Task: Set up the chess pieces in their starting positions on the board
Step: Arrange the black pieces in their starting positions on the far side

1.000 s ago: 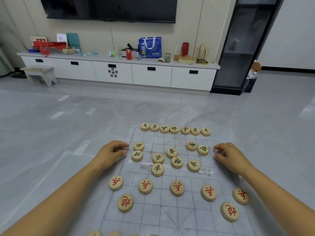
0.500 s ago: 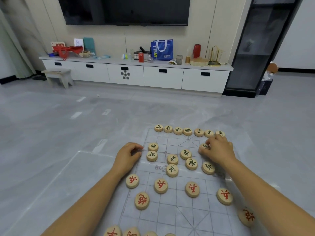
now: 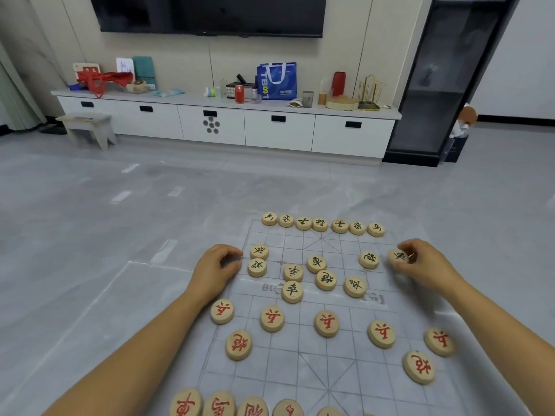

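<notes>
1. Setting: a thin translucent board point(image 3: 327, 367) lies flat on the grey floor point(image 3: 90, 235). No table is involved.
2. Far back rank: seven green-lettered discs sit in a row point(image 3: 320, 225) along the top edge; both corner points at its ends look vacant.
3. Right hand point(image 3: 426, 262): fingertips pinch a green-lettered disc point(image 3: 398, 256) by its rim, at the right edge of the board just below the row's right end. Whether the disc is lifted or resting on the board cannot be told.
4. Left hand point(image 3: 214, 270): curled, fingers drawn together, at the board's left edge just beside two green discs point(image 3: 258, 259). Whether it holds anything cannot be told.
5. Loose green discs point(image 3: 318, 276) are scattered near the river line and are not on starting points.
6. Red side: five red-lettered soldiers point(image 3: 326, 323) stand in a row, with two red cannons point(image 3: 238, 345) behind them. Part of the red back rank point(image 3: 228, 405) shows at the bottom edge.
7. Handling judgement: the discs look like rigid wood, light and not fragile. The flat faces invite sliding, but the board looks flimsy and could drag or wrinkle, so a rim pinch with thumb and fingers, lifting and setting down, seems safer.
8. Judged step: the held piece likely belongs on the empty far right corner.
</notes>
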Tool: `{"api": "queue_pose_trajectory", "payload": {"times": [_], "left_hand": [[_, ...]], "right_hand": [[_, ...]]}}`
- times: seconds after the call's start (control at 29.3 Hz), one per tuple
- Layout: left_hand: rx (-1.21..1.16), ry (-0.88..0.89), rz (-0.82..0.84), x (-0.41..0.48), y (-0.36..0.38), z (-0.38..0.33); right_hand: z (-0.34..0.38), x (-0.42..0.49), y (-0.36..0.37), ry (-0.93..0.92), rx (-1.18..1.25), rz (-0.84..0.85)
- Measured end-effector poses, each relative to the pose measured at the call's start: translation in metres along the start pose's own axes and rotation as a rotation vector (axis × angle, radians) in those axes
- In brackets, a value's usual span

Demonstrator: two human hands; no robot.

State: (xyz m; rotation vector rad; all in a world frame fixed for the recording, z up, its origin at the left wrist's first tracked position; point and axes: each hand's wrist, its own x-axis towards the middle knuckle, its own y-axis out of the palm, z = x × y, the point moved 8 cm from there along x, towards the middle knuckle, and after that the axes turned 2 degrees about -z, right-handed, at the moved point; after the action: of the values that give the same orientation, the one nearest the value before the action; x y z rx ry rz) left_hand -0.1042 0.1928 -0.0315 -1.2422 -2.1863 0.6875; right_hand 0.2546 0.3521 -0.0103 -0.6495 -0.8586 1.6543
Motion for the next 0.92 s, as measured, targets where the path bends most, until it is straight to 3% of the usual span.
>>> {"api": "queue_pose_trajectory", "payload": {"times": [0.24,0.31,0.38,0.48,0.61,0.68,0.82,0.92], "left_hand": [[-0.067,-0.083,0.065,0.001,0.001,0.002],[-0.069,-0.142,0.019,0.005,-0.002,0.0],[0.045,-0.089,-0.052,0.013,0.005,-0.028],[0.3,0.115,0.212,0.02,0.069,-0.1],[0.617,0.196,0.44,0.023,0.121,-0.125],[0.59,0.191,0.468,0.023,0.122,-0.12],[0.213,-0.017,0.308,0.044,0.072,-0.082],[0.204,-0.112,0.222,0.06,0.028,-0.04]], "right_hand": [[-0.014,-0.011,0.024,0.011,0.147,0.136],[-0.013,-0.012,0.024,0.005,0.188,0.143],[-0.012,-0.013,0.022,0.004,0.205,0.119],[-0.013,-0.015,0.021,0.013,0.216,0.089],[-0.013,-0.015,0.021,0.019,0.243,0.08],[-0.013,-0.015,0.021,0.022,0.244,0.088],[-0.014,-0.015,0.022,0.022,0.234,0.09],[-0.016,-0.015,0.021,0.007,0.182,0.09]]}}
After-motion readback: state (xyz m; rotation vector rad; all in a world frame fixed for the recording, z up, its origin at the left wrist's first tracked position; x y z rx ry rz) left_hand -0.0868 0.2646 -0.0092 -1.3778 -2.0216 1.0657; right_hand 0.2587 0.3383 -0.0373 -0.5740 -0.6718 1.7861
